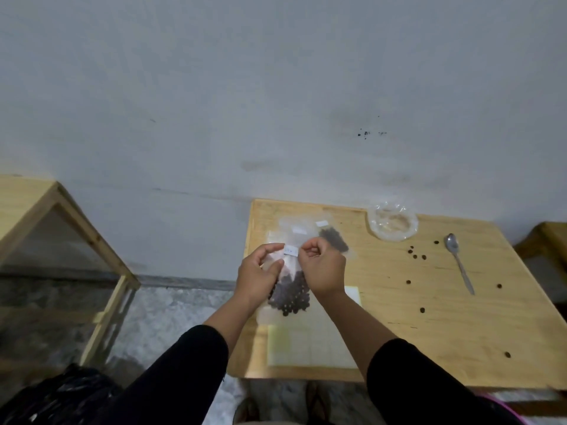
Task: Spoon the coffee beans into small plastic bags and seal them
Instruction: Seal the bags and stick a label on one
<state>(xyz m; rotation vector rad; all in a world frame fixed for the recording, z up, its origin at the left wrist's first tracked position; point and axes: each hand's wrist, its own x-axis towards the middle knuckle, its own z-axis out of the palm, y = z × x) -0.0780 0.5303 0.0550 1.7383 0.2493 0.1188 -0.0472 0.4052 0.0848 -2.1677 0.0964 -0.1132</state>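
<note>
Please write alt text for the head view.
Both hands, left hand and right hand, pinch the top of a clear bag of coffee beans above a wooden table. A spoon lies among stray beans.

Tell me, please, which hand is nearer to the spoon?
Right. The right hand pinches the bag top, with the spoon lying farther to its right on the table; the left hand is beyond it.

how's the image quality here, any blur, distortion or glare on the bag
Head view: dim, flat light with weak shadows; wide-angle bending bows the light wooden table edges; overall soft, so the white label on the clear plastic bag of dark coffee beans is unreadable; no strong glare; left hand and right hand fairly sharp.
</note>
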